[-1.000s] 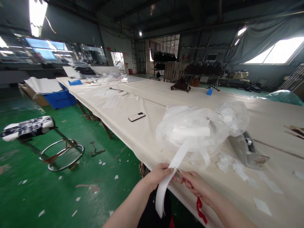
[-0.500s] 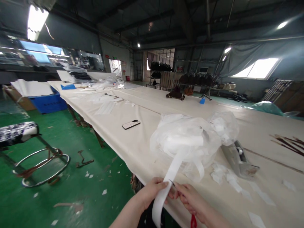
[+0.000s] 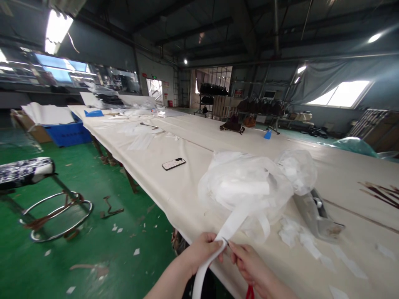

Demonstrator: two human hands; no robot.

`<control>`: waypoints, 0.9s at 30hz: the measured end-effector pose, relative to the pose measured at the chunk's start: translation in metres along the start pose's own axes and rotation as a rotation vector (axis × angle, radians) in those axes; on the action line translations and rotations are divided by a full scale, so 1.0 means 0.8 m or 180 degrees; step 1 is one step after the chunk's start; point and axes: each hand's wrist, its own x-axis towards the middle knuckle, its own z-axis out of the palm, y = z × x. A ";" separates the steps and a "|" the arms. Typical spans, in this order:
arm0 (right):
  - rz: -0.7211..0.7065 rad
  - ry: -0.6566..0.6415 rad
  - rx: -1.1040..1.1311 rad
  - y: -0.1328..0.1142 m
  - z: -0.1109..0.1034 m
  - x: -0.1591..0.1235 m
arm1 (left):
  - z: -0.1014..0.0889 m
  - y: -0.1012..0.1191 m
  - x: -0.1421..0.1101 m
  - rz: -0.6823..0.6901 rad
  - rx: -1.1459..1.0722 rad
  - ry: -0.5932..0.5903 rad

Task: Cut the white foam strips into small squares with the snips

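My left hand (image 3: 207,251) pinches a long white strip (image 3: 233,222) near the table's front edge. The strip runs down from a clear plastic bag (image 3: 233,174) stuffed with white material, and its loose end hangs below my fingers. My right hand (image 3: 249,263) is closed on red-handled scissors (image 3: 249,292), mostly hidden in the palm. Their dark tip is against the strip, close to my left fingertips.
A phone (image 3: 173,163) lies left of the bag. Right of it are a grey holder (image 3: 321,220) and white scraps (image 3: 308,241). Brown strips (image 3: 380,193) lie farther right. A stool (image 3: 28,172) and a blue crate (image 3: 70,133) stand on the green floor at left.
The strip's hanging end has swung left and now looks narrower and turned on edge. My right hand has shifted slightly. The whole view has moved a little to the left.
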 end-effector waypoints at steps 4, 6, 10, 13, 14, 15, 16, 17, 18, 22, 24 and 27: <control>-0.0158 0.0052 0.0081 -0.005 -0.002 0.003 | -0.005 0.020 0.001 0.0064 -0.0090 -0.0111; -0.0238 -0.0004 0.0151 -0.010 -0.004 0.003 | -0.009 0.027 0.004 0.0066 -0.0143 -0.0181; -0.0437 -0.0140 0.0309 -0.031 -0.007 0.002 | -0.016 0.048 0.011 0.0068 -0.0203 -0.0394; -0.0550 -0.0200 0.0304 -0.060 -0.011 0.000 | -0.023 0.075 0.018 0.0175 0.0016 -0.0431; -0.0587 -0.0214 0.0283 -0.071 -0.014 0.001 | -0.027 0.086 0.022 0.0211 0.0103 -0.0464; -0.0614 -0.0235 0.0259 -0.082 -0.017 0.003 | -0.031 0.096 0.027 0.0237 0.0164 -0.0520; -0.0644 -0.0253 0.0237 -0.094 -0.020 0.006 | -0.036 0.106 0.033 0.0248 0.0195 -0.0590; -0.0670 -0.0258 0.0206 -0.105 -0.024 0.010 | -0.040 0.116 0.040 0.0251 0.0197 -0.0655; -0.0690 -0.0253 0.0163 -0.115 -0.027 0.015 | -0.045 0.125 0.047 0.0249 0.0182 -0.0707; -0.0815 -0.0088 0.0035 -0.143 -0.034 0.032 | -0.059 0.145 0.075 0.0267 0.0137 -0.0784; -0.0893 -0.0018 0.0028 -0.150 -0.034 0.038 | -0.063 0.147 0.084 0.0302 0.0117 -0.0836; -0.0849 0.0038 -0.0002 -0.152 -0.034 0.047 | -0.066 0.144 0.094 0.0322 0.0065 -0.0845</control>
